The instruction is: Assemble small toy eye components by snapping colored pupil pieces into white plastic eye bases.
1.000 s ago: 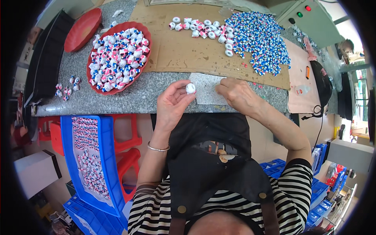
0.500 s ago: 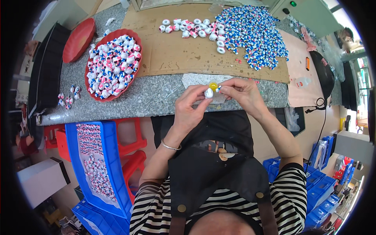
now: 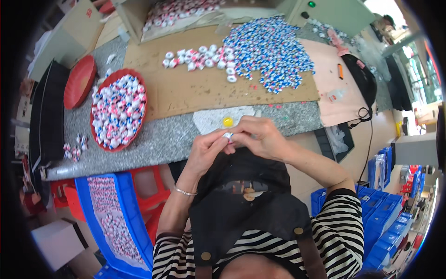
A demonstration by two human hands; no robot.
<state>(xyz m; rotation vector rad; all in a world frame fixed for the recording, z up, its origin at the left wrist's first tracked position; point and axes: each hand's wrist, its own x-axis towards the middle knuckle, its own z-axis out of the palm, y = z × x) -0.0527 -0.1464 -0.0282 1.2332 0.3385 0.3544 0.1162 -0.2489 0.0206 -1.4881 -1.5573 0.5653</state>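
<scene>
My left hand [image 3: 206, 148] and right hand [image 3: 260, 137] meet just in front of the worktop edge, above the black apron. Between their closed fingertips shows a small white rounded piece [image 3: 228, 135], mostly covered by fingers. My left thumb and fingers pinch it from one side. The right fingers close against it from the other, around a small blue-and-white piece that is now largely hidden. Just beyond the fingertips, a small yellow round pot [image 3: 227, 122] rests on a white speckled sheet [image 3: 209, 122].
A red basin [image 3: 144, 100] heaped with white, pink and blue pieces stands left, beside another red basin [image 3: 80, 83]. Cardboard [image 3: 181, 95] bears white ring-like pieces [image 3: 209, 63] and a pile of small blue-and-white pieces [image 3: 267, 51]. A blue crate [image 3: 127, 200] stands lower left.
My hands have drawn together and toward my body, bringing the blue-and-white piece against the white one. The yellow pot now shows beyond them. The whole view has shifted.
</scene>
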